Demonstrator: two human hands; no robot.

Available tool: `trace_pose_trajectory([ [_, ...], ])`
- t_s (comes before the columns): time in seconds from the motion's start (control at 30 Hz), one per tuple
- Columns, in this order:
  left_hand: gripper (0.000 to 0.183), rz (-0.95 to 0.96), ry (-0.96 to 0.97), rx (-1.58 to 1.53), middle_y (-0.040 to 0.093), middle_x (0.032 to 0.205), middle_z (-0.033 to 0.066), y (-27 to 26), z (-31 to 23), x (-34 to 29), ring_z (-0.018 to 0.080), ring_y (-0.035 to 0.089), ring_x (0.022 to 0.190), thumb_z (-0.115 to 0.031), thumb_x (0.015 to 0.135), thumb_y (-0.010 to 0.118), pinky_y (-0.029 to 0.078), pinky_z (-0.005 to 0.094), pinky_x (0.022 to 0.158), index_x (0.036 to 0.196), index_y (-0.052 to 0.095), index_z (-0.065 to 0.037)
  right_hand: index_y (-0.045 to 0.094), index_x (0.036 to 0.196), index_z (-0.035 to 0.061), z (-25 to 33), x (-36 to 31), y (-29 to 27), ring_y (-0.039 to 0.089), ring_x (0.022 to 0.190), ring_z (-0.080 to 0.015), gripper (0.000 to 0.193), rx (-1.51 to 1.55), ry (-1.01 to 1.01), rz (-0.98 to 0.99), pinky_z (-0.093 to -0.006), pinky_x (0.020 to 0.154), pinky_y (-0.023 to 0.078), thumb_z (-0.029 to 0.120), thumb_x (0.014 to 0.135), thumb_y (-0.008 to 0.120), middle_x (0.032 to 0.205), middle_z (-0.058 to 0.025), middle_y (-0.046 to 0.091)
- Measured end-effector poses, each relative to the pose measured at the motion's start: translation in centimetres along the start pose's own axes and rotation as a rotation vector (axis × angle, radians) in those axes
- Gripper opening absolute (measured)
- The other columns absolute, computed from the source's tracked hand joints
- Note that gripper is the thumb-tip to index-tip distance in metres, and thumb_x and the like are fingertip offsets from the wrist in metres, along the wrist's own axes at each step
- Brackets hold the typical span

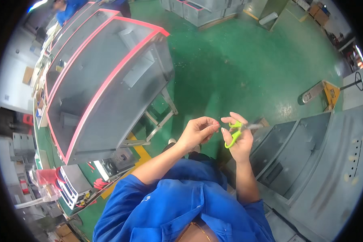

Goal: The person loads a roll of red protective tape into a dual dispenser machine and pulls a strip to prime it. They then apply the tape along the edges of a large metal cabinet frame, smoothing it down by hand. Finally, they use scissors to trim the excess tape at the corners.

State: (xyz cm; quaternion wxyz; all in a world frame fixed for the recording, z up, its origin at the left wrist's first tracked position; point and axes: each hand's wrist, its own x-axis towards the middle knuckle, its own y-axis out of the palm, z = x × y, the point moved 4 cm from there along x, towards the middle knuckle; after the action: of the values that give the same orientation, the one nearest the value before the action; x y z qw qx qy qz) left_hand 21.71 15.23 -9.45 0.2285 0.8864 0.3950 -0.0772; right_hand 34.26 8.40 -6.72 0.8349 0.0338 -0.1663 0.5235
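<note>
My right hand (242,147) holds a pair of scissors (234,136) with bright green handles. A handle loop lies around the thumb, and the grey blades point to the right, away from my left hand. My left hand (197,131) is closed in a pinch just left of the scissors, its fingertips close to those of my right hand. Whatever sits in that pinch is too small to make out. Both hands are in the air in front of my body, over the green floor (213,76).
On the left, a grey metal cabinet (117,105) with pink strips along its edges rests on a metal stand (159,125). Another grey cabinet (306,141) is close on my right. A pallet jack (330,94) stands beyond it. A person in blue (66,14) is at the far left.
</note>
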Motion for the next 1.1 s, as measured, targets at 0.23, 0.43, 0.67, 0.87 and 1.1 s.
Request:
trace_pose_trajectory([
  [0.23, 0.008, -0.034, 0.196, 0.360, 0.053, 0.067, -0.0016, 0.4, -0.5, 0.4, 0.0040, 0.046, 0.058, -0.008, 0.082, 0.056, 0.038, 0.0197, 0.049, 0.086, 0.060, -0.002, 0.051, 0.107, 0.0036, -1.8, 0.0, 0.4, 0.053, 0.075, -0.0086, 0.040, 0.044, 0.131, -0.002, -0.0212, 0.066, 0.042, -0.001, 0.070, 0.065, 0.084, -0.0036, 0.061],
  [0.43, 0.015, -0.248, 0.409, 0.563, 0.062, 0.082, 0.0110, -4.5, 0.5, -2.4, 0.0200, 0.059, 0.075, -0.011, 0.076, 0.060, 0.046, 0.0321, 0.069, 0.086, 0.061, -0.001, 0.051, 0.103, 0.0001, -0.1, 1.0, 6.2, 0.052, 0.072, -0.0108, 0.033, -0.124, -0.006, 0.180, -0.0245, 0.069, 0.043, -0.004, 0.072, 0.061, 0.075, -0.0039, 0.057],
  [0.67, 0.022, -0.390, 0.228, -0.378, 0.055, 0.072, 0.0004, -6.7, 6.3, -14.0, 0.0047, 0.045, 0.056, -0.021, 0.080, 0.060, 0.034, 0.0193, 0.044, 0.092, 0.058, -0.003, 0.044, 0.109, -0.0008, 1.4, -7.3, 13.6, 0.048, 0.075, -0.0116, 0.033, 0.171, 0.166, 0.428, -0.0229, 0.067, 0.041, -0.005, 0.077, 0.054, 0.080, -0.0069, 0.052],
  [0.87, 0.024, -0.431, 0.317, -0.891, 0.050, 0.072, -0.0003, -13.7, 8.9, -19.6, 0.0047, 0.042, 0.057, -0.019, 0.080, 0.060, 0.027, 0.0171, 0.042, 0.094, 0.055, -0.001, 0.042, 0.110, -0.0001, 2.6, -11.6, 23.8, 0.049, 0.076, -0.0127, 0.034, 0.178, 0.228, 0.479, -0.0247, 0.068, 0.042, -0.003, 0.079, 0.054, 0.085, -0.0073, 0.051],
  [1.1, 0.020, -0.499, 0.403, -1.104, 0.049, 0.073, 0.0005, -18.7, 9.8, -27.6, 0.0050, 0.042, 0.060, -0.016, 0.080, 0.061, 0.026, 0.0165, 0.041, 0.093, 0.055, -0.002, 0.042, 0.111, 0.0007, 5.6, -17.5, 32.1, 0.048, 0.078, -0.0124, 0.035, 0.245, 0.345, 0.508, -0.0248, 0.070, 0.042, -0.002, 0.079, 0.055, 0.087, -0.0061, 0.050],
])
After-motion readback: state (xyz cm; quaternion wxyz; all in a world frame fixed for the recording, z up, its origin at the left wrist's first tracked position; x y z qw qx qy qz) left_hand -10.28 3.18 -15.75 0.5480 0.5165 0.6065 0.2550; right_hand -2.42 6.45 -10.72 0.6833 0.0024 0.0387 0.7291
